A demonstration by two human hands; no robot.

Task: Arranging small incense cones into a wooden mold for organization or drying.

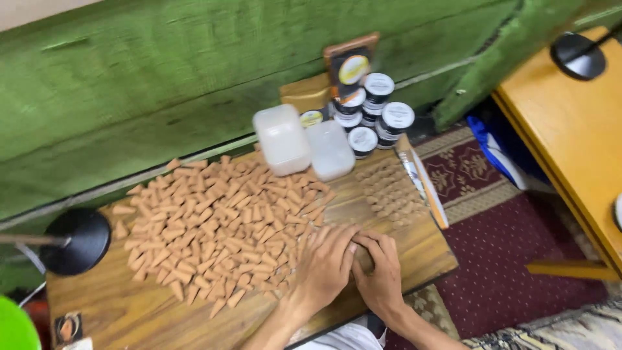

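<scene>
Head view: both hands lay flat at the counter's (pixel 129 311) near edge, left hand (pixel 326 262) on the pile of tan cones (pixel 214 227), right hand (pixel 379 272) beside it, fingers (pixel 337 243) spread, gripping nothing. Best kept light so cones didn't crumble.

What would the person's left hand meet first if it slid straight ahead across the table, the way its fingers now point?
The left hand points up and right across the wooden table. After a bare strip of wood, it would probably first meet the paler row of cones near the far edge, though depth is uncertain.
</scene>
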